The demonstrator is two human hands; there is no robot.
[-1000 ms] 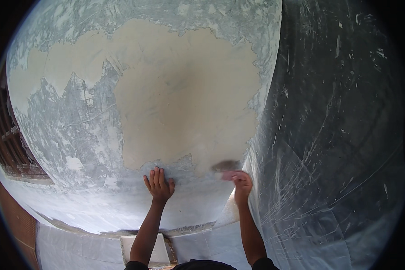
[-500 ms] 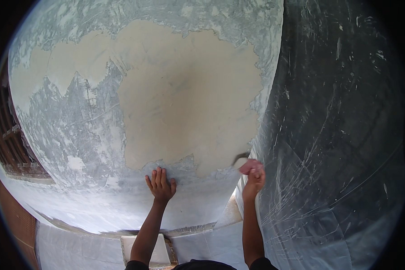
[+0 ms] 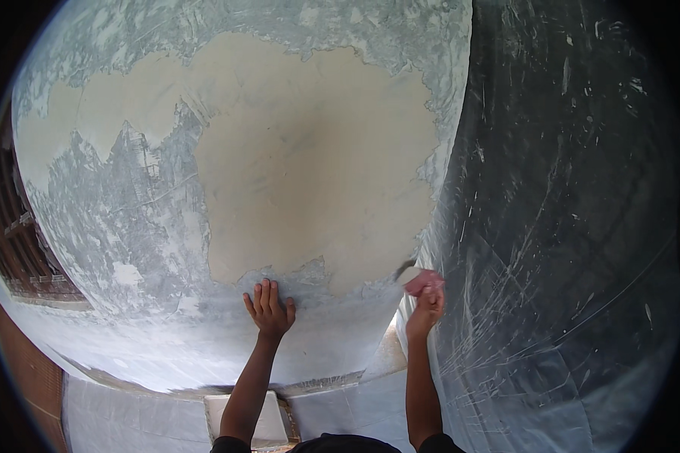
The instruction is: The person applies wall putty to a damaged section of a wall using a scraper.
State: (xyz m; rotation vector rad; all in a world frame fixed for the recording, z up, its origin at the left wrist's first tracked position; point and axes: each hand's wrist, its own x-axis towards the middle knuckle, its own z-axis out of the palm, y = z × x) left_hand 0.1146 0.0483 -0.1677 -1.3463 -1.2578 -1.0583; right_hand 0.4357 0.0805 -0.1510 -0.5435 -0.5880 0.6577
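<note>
In front of me is a wall (image 3: 174,343) with a large beige patch of putty (image 3: 325,166) spread over its grey, streaky surface. My left hand (image 3: 269,311) lies flat against the wall, fingers stretched out, just under the lower edge of the putty. At the wall's right edge, my right hand (image 3: 428,308) is closed round a pink putty knife (image 3: 421,281). The knife's pale and dark blade end points up and left, close to the putty's lower right corner. Whether the blade touches the wall I cannot tell.
Dark plastic sheeting (image 3: 567,189), splashed with white, hangs on the right beside the wall. Below, a pale board or tray (image 3: 270,419) stands on grey sheeting (image 3: 128,415) by the wall's foot. A brown slatted opening (image 3: 23,234) is at the far left.
The putty knife has turned slightly in my right hand, showing more of its pale blade face. My left hand has stayed in place on the wall.
</note>
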